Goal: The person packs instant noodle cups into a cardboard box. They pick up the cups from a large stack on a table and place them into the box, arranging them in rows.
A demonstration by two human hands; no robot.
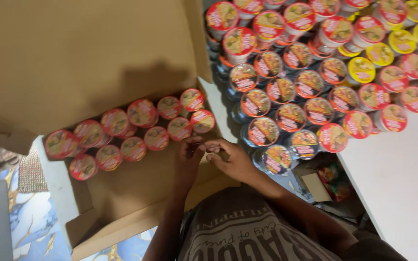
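Item one, far left: a patterned blue and white floor [35, 227] is showing beneath the box's lower corner.

Item two: a large cardboard box [136, 188] is lying open in front of me, its big flap [73, 58] standing up and casting shade. Inside it, two rows of red-lidded noodle cups [131, 130] are sitting lids up, packed touching one another and running diagonally from lower left to upper right.

Item three: my left hand [188, 157] is hovering over the box's bare inner wall, just below the right end of the rows. Its fingers are curling together; whether they are pinching anything I cannot tell.

Item four: my right hand [231, 159] is meeting the left at the fingertips, at the box's right edge. Its fingers are bent inward too, and any small thing between them is hidden.

Item five: a dense stock of cups [306, 72] is standing on the white surface [397, 179] to the right, stacked in tiers, mostly red-rimmed, with yellow-lidded cups [380, 53] gathering at the upper right.

Item six: a small carton and wrappers [322, 183] are lying under the surface's edge.
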